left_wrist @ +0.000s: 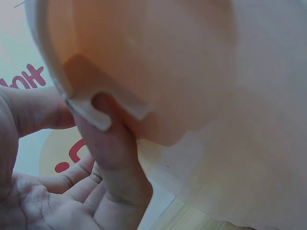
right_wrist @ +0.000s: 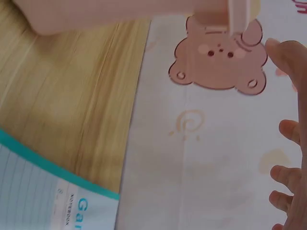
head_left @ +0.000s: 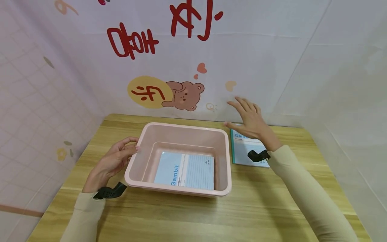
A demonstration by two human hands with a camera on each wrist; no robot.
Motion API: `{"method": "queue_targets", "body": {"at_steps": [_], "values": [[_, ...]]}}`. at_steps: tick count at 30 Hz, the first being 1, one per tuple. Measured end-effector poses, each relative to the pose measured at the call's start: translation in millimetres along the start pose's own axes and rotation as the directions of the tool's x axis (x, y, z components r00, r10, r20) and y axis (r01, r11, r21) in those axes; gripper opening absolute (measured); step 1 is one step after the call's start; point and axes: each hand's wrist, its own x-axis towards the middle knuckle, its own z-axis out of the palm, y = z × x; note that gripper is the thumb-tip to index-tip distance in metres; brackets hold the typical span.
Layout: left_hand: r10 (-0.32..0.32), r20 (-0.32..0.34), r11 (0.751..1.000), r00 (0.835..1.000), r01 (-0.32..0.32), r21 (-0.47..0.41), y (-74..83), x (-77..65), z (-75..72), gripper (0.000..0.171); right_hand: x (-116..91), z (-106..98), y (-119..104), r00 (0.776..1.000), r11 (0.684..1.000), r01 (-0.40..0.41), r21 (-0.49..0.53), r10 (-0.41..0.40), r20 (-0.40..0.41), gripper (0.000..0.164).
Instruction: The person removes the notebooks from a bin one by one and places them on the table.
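A pink plastic basin (head_left: 181, 134) is on the wooden table, and a light blue notebook (head_left: 184, 171) lies inside it. My left hand (head_left: 116, 156) is at the basin's left side, pinching the rim between thumb and finger; the left wrist view shows the finger (left_wrist: 112, 148) under the curled rim. To the right of the basin, my right hand (head_left: 249, 121) hovers with fingers spread, holding nothing. Beneath that hand and wrist lies a second notebook (head_left: 246, 151) with a green spine, partly covered by them. The basin's wall (right_wrist: 120, 9) shows at the top of the right wrist view.
The wood-grain table (head_left: 181, 218) extends around the basin. Behind it stands a white backdrop (head_left: 257, 60) printed with red characters and a bear (head_left: 185, 95). White sheeting closes in both sides. A dark strap device (head_left: 110, 191) sits on each wrist.
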Motion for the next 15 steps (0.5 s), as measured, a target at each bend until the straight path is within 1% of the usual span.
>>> {"method": "queue_targets", "body": {"at_steps": [7, 11, 15], "values": [[0.012, 0.022, 1.000, 1.000, -0.012, -0.010, -1.0, 1.9, -1.1, 0.022, 5, -9, -23, 0.996, 0.996, 0.088, 0.013, -0.088, -0.003, 0.084], [0.017, 0.026, 1.000, 1.000, -0.017, -0.021, -1.1, 2.0, -1.2, 0.022, 7, -13, -39, 0.991, 0.991, 0.131, 0.028, -0.132, 0.016, 0.087], [0.016, 0.016, 1.000, 1.000, -0.015, -0.022, -1.3, 1.5, -1.1, 0.022, 10, -16, -57, 0.985, 0.985, 0.167, 0.029, -0.168, 0.039, 0.090]]}}
